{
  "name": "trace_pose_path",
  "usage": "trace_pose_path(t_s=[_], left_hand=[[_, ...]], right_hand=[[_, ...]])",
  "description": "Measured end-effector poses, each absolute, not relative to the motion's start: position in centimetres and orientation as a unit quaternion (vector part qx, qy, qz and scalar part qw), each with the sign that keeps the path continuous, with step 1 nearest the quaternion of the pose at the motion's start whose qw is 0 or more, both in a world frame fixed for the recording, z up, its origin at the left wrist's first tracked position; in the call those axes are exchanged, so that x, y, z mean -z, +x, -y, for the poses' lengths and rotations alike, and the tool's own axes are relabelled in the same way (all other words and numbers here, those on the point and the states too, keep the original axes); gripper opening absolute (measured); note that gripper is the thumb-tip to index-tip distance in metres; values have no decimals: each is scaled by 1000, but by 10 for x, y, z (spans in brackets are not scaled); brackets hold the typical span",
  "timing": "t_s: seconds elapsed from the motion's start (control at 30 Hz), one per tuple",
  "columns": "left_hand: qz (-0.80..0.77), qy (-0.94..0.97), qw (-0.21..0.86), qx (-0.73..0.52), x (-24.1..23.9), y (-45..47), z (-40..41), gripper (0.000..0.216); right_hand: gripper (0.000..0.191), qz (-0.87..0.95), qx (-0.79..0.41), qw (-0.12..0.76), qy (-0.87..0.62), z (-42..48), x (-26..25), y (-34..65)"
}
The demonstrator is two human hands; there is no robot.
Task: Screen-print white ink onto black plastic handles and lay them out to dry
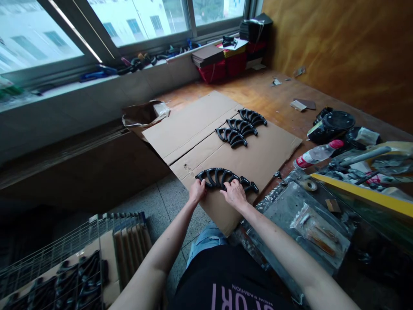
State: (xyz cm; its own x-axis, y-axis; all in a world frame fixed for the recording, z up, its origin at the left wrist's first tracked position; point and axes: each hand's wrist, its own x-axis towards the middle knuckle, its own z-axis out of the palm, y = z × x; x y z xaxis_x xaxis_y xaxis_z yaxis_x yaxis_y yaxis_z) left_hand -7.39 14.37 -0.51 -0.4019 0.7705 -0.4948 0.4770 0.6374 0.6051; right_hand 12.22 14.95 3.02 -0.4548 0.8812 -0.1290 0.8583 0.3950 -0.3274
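A row of several black curved handle-like parts lies near the front edge of a brown cardboard sheet. My left hand rests on the left end of that row, fingers curled against the parts. My right hand presses on the row's middle and right part, fingers bent over the pieces. Farther back on the cardboard lie three more groups of the same black parts. I cannot tell whether either hand grips a piece or only touches it.
A wire basket at lower left holds more black parts on cardboard. To the right, a dirty metal tray, a plastic bottle, a tape roll and tools clutter the wooden bench. A torn paper bag lies by the windowsill.
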Motion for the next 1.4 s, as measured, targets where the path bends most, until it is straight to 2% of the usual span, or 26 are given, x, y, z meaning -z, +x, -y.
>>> trace_pose_path(t_s=[0.17, 0.33, 0.4, 0.6, 0.8, 0.97, 1.17, 1.3, 1.4], left_hand=[[-826, 437, 312, -171, -12, -83, -177, 32], [-756, 587, 193, -216, -12, -45, -146, 44], [-723, 639, 152, -215, -7, -27, -139, 47], [-727, 661, 142, -121, 6, -12, -159, 60], [-693, 704, 120, -99, 4, -24, -180, 51], [-694, 708, 90, -94, -8, -39, -248, 55], [-702, 703, 107, -36, -6, -36, -314, 68], [-691, 713, 77, -90, 10, -32, -303, 82], [-695, 702, 104, -117, 16, -31, -278, 89]], right_hand=[[33, 823, -220, 44, -523, -146, -25, 117], [36, 814, -250, 66, -520, -142, -18, 119], [31, 804, -263, 82, -528, -142, -16, 121], [31, 771, -240, 207, -552, -141, -19, 144], [33, 720, -224, 305, -582, -118, -44, 187], [29, 653, -196, 344, -646, -86, -65, 241], [27, 573, -116, 323, -744, -31, -77, 306], [27, 500, -67, 268, -821, 20, -77, 361], [31, 435, -14, 210, -876, 80, -71, 414]])
